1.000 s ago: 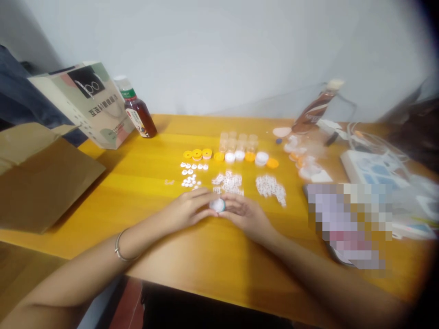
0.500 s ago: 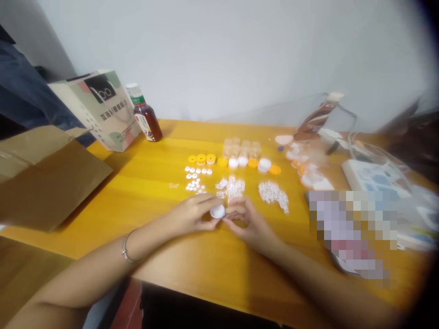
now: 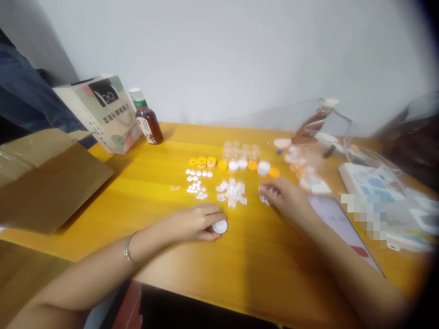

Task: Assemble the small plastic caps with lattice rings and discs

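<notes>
My left hand (image 3: 195,221) is closed around a small white round cap-like piece (image 3: 220,226), its pale round face turned up, just above the near part of the table. At the right-hand pile of small white plastic pieces (image 3: 264,195), my right hand (image 3: 291,197) has its fingers bent together and covers most of the pile. Whatever lies between those fingertips is too blurred to make out. Between the hands, a bit farther back, is another pile of white wheel-like pieces (image 3: 232,191). Small white discs (image 3: 195,187) lie to its left.
Yellow ring-shaped lids (image 3: 201,161), white and orange lids (image 3: 242,163) and clear little containers (image 3: 241,151) line up behind. A cardboard box (image 3: 58,183), paper bag (image 3: 109,114) and dark red bottle (image 3: 150,125) stand left. A phone (image 3: 338,219) and white box (image 3: 366,183) lie right.
Both hands were together at the white piece. My right hand has let go and moved right to the far-right pile. My left hand keeps the piece, now slightly lower in view.
</notes>
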Tool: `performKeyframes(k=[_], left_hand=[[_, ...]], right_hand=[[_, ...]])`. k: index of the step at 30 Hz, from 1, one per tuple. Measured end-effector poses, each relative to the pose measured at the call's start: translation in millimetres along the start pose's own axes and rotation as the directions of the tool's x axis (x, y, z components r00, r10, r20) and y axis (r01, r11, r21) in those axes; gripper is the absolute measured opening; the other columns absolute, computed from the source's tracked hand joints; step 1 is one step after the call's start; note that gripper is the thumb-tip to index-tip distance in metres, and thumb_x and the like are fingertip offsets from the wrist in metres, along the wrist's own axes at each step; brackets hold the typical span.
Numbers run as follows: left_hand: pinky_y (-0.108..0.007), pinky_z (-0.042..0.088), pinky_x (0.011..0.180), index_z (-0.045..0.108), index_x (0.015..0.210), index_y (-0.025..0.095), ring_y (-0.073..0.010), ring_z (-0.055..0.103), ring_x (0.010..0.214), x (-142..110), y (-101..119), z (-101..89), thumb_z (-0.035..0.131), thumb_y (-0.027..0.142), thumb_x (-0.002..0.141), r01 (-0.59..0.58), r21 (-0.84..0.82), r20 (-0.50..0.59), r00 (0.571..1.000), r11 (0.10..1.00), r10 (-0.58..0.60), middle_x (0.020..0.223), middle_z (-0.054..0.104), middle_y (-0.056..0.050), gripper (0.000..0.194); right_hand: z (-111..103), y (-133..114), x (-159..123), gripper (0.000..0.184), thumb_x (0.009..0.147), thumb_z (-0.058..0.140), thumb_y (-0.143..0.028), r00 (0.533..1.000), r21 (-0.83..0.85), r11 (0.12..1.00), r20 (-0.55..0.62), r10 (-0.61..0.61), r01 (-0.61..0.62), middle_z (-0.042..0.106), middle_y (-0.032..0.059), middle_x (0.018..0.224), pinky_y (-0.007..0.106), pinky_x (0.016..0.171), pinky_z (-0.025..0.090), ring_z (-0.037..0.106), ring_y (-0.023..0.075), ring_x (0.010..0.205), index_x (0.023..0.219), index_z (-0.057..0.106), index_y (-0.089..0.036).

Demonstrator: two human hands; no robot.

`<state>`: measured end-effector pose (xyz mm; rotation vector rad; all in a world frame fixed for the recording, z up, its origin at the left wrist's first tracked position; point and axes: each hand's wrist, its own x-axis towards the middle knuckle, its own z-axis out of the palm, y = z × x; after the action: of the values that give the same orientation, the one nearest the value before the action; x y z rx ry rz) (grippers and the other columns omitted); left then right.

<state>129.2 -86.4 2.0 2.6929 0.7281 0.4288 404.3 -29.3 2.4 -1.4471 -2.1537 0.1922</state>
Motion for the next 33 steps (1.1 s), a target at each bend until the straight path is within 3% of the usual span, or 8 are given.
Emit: performKeyframes(k=[6, 13, 16, 19, 22, 25, 30, 33], left_hand=[[-0.028, 0.047, 0.074, 0.055, 0.106, 0.013, -0.0162, 0.055, 0.081, 1, 5, 0.3, 0.048, 0.029, 0.085, -0.052, 0.01, -0.027, 0.998, 0.999, 0.052, 0.09, 0.059, -0.01, 0.027], [-0.029, 0.047, 0.077, 0.054, 0.109, 0.012, -0.0175, 0.055, 0.085, 2, 6, -0.6, 0.045, 0.031, 0.087, -0.063, 0.034, -0.003, 0.998, 0.997, 0.063, 0.095, 0.059, -0.011, 0.03], [-0.03, 0.047, 0.078, 0.053, 0.111, 0.012, -0.0177, 0.056, 0.086, 1, 5, 0.1, 0.047, 0.032, 0.087, -0.071, 0.014, -0.007, 0.997, 0.997, 0.071, 0.096, 0.059, -0.011, 0.032], [-0.031, 0.047, 0.079, 0.052, 0.115, 0.013, -0.0192, 0.055, 0.089, 1, 3, 0.1, 0.055, 0.041, 0.081, -0.054, -0.052, -0.071, 0.996, 0.997, 0.05, 0.098, 0.058, -0.012, 0.044], [-0.034, 0.046, 0.084, 0.049, 0.119, 0.016, -0.0193, 0.054, 0.095, 1, 3, -0.5, 0.059, 0.041, 0.079, 0.063, -0.167, -0.212, 0.972, 0.984, -0.098, 0.105, 0.058, -0.011, 0.048], [-0.034, 0.047, 0.083, 0.046, 0.122, 0.018, -0.0165, 0.056, 0.091, 4, 6, 1.7, 0.057, 0.034, 0.081, 0.162, -0.398, -0.304, 0.905, 0.903, -0.297, 0.104, 0.059, -0.01, 0.045], [-0.03, 0.05, 0.074, 0.053, 0.111, 0.014, -0.0139, 0.062, 0.079, 12, 10, 12.6, 0.061, 0.028, 0.079, 0.116, -0.775, -0.225, 0.868, 0.621, -0.443, 0.09, 0.065, -0.008, 0.035], [-0.029, 0.051, 0.07, 0.06, 0.093, 0.013, -0.0136, 0.062, 0.076, 14, 9, 15.3, 0.062, 0.029, 0.078, 0.138, -0.814, -0.209, 0.837, 0.564, -0.507, 0.085, 0.065, -0.006, 0.023]], right_hand=[[11, -1, -5, 0.013, 0.077, 0.051, -0.026, 0.996, -0.087, 0.994, 0.068, -0.061, 0.066, 0.063, 0.0052, 0.074, 0.031, 0.062, 0.045, 0.058, 0.0194, 0.069, 0.074, 0.061, -0.019], [12, -5, -5, 0.021, 0.082, 0.041, -0.02, 0.992, -0.109, 0.987, 0.052, -0.112, 0.117, 0.061, 0.0065, 0.068, 0.033, 0.062, 0.045, 0.056, 0.0207, 0.068, 0.07, 0.058, -0.019], [7, -15, -7, 0.022, 0.083, 0.043, -0.024, 0.989, -0.027, 0.989, -0.022, -0.143, 0.143, 0.062, 0.0074, 0.072, 0.036, 0.066, 0.045, 0.057, 0.0221, 0.072, 0.07, 0.059, -0.021], [4, -33, -13, 0.014, 0.082, 0.051, -0.028, 0.988, 0.224, 0.968, -0.121, -0.091, 0.117, 0.065, 0.0046, 0.079, 0.035, 0.071, 0.046, 0.059, 0.0207, 0.077, 0.076, 0.062, -0.023], [10, -55, -23, 0.006, 0.077, 0.059, -0.028, 0.985, 0.588, 0.809, -0.12, 0.12, -0.027, 0.067, 0.0009, 0.077, 0.033, 0.07, 0.049, 0.061, 0.0177, 0.072, 0.076, 0.063, -0.025], [21, -73, -33, 0.007, 0.073, 0.063, -0.031, 0.972, 0.812, 0.565, 0.017, 0.233, -0.15, 0.068, 0.0007, 0.073, 0.033, 0.068, 0.051, 0.062, 0.0174, 0.069, 0.075, 0.064, -0.025], [35, -90, -42, 0.008, 0.07, 0.066, -0.032, 0.963, 0.902, 0.366, 0.155, 0.222, -0.23, 0.067, -0.0003, 0.072, 0.032, 0.071, 0.051, 0.062, 0.0161, 0.07, 0.071, 0.065, -0.024], [38, -92, -43, 0.009, 0.071, 0.066, -0.031, 0.957, 0.9, 0.334, 0.231, 0.179, -0.279, 0.066, -0.0006, 0.071, 0.031, 0.072, 0.051, 0.061, 0.015, 0.069, 0.072, 0.064, -0.023]])
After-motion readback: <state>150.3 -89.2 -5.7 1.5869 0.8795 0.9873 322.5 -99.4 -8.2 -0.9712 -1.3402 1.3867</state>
